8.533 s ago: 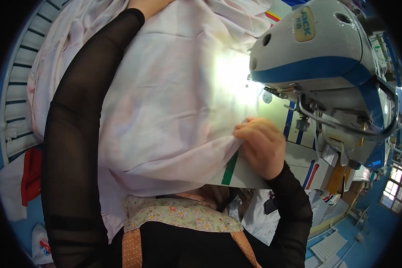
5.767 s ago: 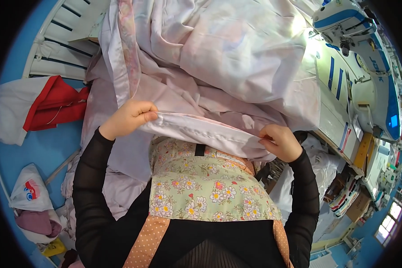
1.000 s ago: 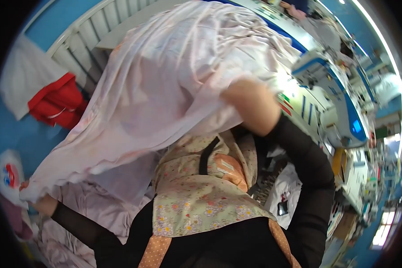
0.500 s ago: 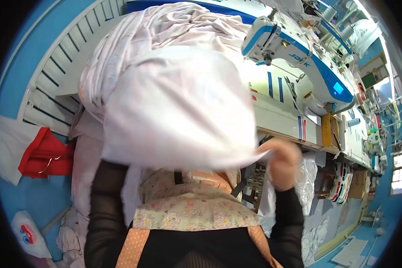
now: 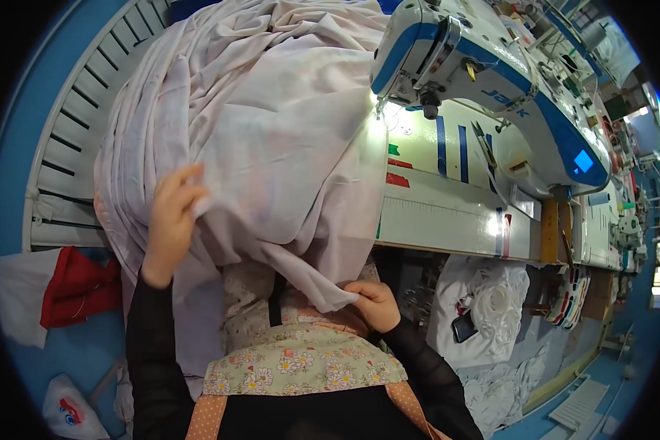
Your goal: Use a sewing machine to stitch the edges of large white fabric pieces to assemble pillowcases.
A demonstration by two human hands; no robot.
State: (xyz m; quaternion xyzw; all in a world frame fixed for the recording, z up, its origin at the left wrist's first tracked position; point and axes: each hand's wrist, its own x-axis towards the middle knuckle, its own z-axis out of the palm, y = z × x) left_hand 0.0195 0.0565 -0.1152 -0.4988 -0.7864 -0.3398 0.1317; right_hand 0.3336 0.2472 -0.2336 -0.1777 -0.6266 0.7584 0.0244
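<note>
A large pale pinkish-white fabric (image 5: 271,154) lies in loose folds over the sewing table and hangs down toward my lap. My right hand (image 5: 374,303) is closed in a pinch on a drawn-out edge of it, just above my floral apron (image 5: 301,364). Farther left, my left hand (image 5: 174,220) is raised over the folds, slightly blurred, with a bit of the fabric between thumb and fingers. Right of the cloth stands a white and blue sewing machine (image 5: 484,81), its lamp lit near the needle. The fabric's far side reaches close to the needle area.
On the white table (image 5: 447,213) are scissors (image 5: 484,147) and coloured tape strips. A slatted white rack (image 5: 66,154) borders the left side. Red cloth (image 5: 81,286) hangs at the left. Below the table, a dark phone (image 5: 463,327) rests on white material.
The fabric, lifted and blurred before, has dropped flatter. My right hand has moved left and down with its edge; my left hand, hidden behind the cloth earlier, now shows above it.
</note>
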